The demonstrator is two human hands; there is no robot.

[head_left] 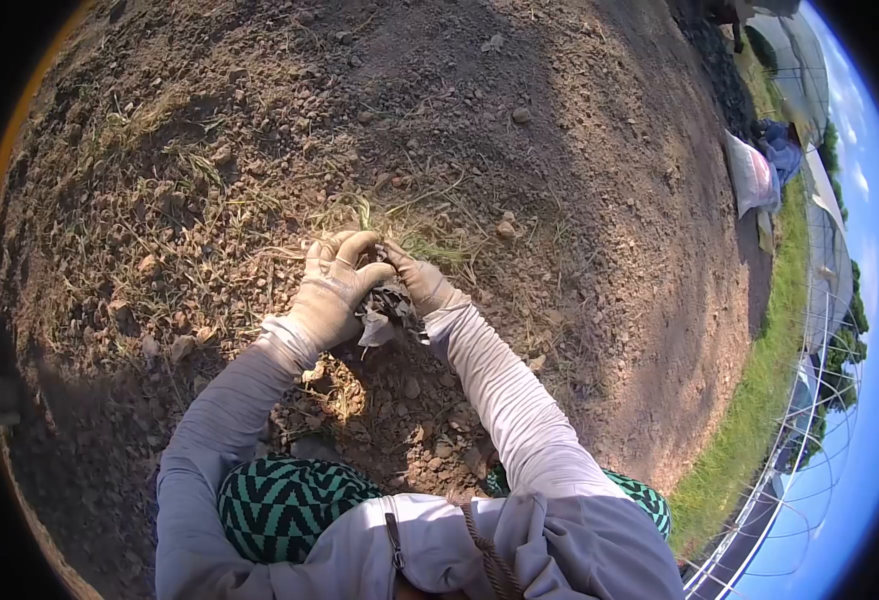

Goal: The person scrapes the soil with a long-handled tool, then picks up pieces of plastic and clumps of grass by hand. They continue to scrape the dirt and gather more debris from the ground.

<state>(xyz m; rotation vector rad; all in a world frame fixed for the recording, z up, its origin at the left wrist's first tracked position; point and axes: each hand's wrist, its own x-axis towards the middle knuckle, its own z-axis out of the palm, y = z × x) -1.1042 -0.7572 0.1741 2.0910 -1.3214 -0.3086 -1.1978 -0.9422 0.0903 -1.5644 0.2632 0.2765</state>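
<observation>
My left hand (334,290), in a pale, soiled glove, has its fingers curled, and its fingertips meet those of the other hand. My right hand (421,280), also gloved, is closed beside it. Between and just below the hands is a crumpled grey and dark piece of material (379,325), partly hidden by the fingers; what exactly the fingertips pinch cannot be made out. Green and dry grass (434,245) lies on the soil right beyond the hands.
Cloddy brown soil (599,200) with dry weeds surrounds the hands. A white and pink sack (751,175) stands at the upper right, near a grass strip (759,400) and a metal hoop frame (794,430). My patterned green and black knees (289,505) are below.
</observation>
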